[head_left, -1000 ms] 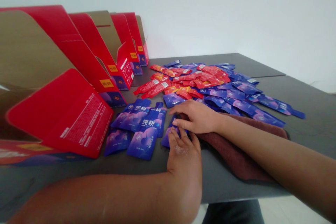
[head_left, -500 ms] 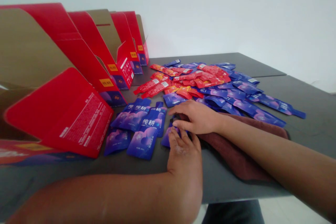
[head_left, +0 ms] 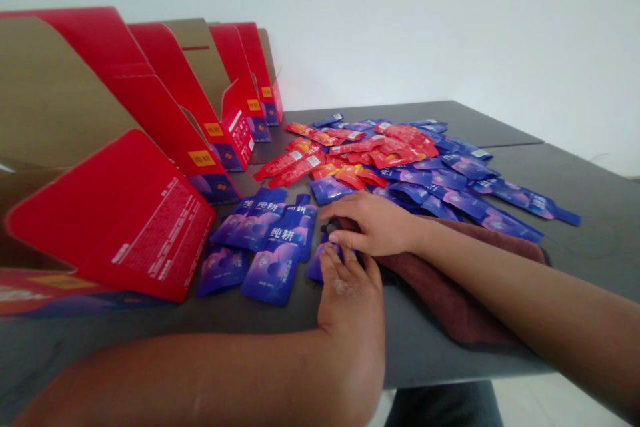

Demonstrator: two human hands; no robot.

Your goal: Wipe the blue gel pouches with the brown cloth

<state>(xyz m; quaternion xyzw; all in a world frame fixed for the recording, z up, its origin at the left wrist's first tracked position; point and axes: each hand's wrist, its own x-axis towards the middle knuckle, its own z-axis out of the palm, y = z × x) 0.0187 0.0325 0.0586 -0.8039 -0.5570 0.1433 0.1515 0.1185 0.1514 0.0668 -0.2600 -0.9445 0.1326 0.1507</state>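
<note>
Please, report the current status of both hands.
Left hand: fingers on blue pouch. Right hand: at dark object, mostly hidden. Hands cover much of the pouch.

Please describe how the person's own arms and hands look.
The left grip and right grip are bare hands without gloves. The left forearm and right forearm show no sleeve, watch or bracelet. A patchy mark shows on the left grip's back.

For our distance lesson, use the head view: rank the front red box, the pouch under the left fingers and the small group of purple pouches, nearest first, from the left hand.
1. Pouch: partly covered by the left hand.
2. Small group of purple pouches: left of that pouch.
3. Front red box: farther left, past the group.
</note>
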